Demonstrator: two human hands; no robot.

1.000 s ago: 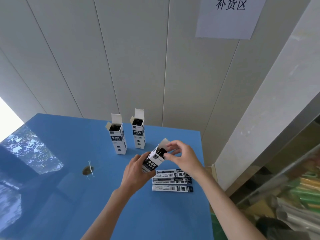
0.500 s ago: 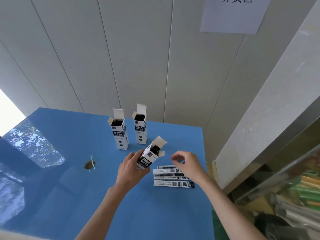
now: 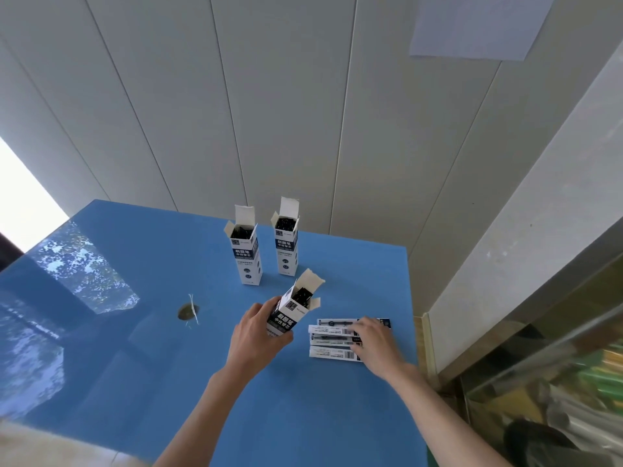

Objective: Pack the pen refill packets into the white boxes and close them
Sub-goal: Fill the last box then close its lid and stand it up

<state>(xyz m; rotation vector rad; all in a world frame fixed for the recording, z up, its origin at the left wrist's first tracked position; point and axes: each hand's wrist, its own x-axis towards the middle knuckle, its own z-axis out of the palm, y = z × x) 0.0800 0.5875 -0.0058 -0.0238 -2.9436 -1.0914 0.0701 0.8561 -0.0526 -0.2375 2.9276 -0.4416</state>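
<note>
My left hand (image 3: 258,333) grips a white box (image 3: 294,306), tilted to the right, its top flaps open and dark refills showing inside. To its right several flat pen refill packets (image 3: 332,342) lie in a small pile on the blue table (image 3: 303,406). My right hand (image 3: 374,345) rests on top of that pile, fingers over the packets; whether it grips one is unclear. Two more white boxes (image 3: 248,256) (image 3: 287,243) stand upright at the back, flaps open, with refills inside.
A round hole with a white tie (image 3: 188,311) sits in the tabletop left of my hands. The table's right edge runs close to a white wall ledge (image 3: 505,264). Shelves with packaged stock (image 3: 566,382) show at the lower right. A paper sign (image 3: 472,25) hangs on the wall.
My right hand left the held box's flap and came down onto the packet pile. My left hand lowered the box slightly and kept its grip.
</note>
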